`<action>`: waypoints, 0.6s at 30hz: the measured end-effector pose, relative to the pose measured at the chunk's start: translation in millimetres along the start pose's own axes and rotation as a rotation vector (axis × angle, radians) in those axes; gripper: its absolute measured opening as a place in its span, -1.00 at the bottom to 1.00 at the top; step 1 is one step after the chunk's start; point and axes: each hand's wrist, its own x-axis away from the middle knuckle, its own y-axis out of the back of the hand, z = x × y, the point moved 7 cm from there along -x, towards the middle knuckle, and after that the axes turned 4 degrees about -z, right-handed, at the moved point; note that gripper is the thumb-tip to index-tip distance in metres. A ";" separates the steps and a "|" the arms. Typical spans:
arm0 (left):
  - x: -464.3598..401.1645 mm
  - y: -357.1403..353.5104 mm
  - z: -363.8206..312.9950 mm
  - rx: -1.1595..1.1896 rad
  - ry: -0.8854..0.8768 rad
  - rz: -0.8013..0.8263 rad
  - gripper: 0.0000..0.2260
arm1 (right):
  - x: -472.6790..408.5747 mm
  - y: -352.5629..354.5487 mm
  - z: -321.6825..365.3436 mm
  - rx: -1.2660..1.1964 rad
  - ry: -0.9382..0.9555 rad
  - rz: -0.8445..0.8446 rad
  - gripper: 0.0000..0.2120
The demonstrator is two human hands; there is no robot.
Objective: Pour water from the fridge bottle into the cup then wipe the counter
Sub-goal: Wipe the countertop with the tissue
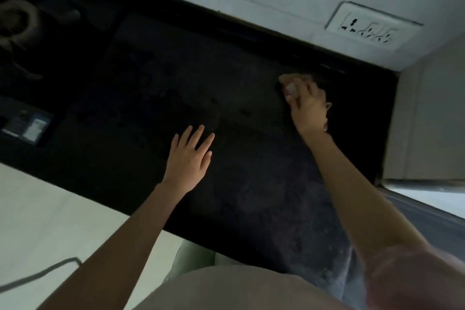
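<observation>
The dark stone counter fills the middle of the view. My left hand lies flat on it with straight, spread fingers. Farther back and to the right, my right hand grips a small crumpled cloth, pale and blurred, and presses it onto the counter near the back wall. No bottle or cup is visible in the dim light.
A white wall socket plate sits on the tiled back wall. A pale side wall closes the counter on the right. At the far left are a gas stove burner and a small dark packet. Pale floor lies below the counter's front edge.
</observation>
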 end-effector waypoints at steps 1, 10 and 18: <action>0.4 -0.8 -0.2 -0.006 -0.002 0.000 -0.55 | 17.0 -1.8 17.7 -0.036 0.083 0.001 -0.59; 3.7 -3.6 2.0 0.013 -0.021 -0.053 -0.56 | 29.2 -25.1 82.3 -0.172 0.501 0.070 -0.62; 2.8 -1.1 1.1 0.058 -0.013 -0.115 -0.57 | -77.9 -37.0 60.4 0.075 0.264 -0.019 -0.60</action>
